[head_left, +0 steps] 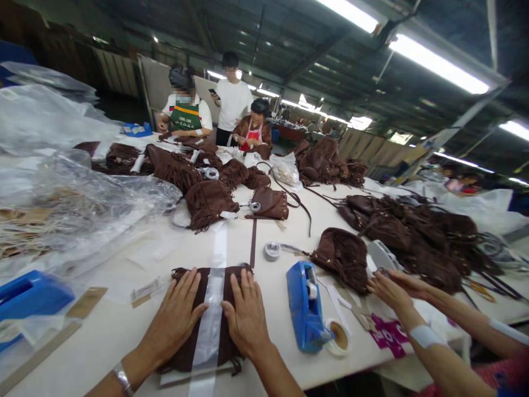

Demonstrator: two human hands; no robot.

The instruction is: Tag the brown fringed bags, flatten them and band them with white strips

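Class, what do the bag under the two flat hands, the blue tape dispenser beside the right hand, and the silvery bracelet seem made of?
Bag: matte leather, suede or imitation; brown, little shine.
Dispenser: probably hard plastic, semi-gloss; moulded curves, even blue colour.
Bracelet: likely polished metal; bright glints.

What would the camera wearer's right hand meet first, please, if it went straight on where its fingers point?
Probably the narrow dark-brown strip just beyond the right hand, though depth is hard to judge from this view.
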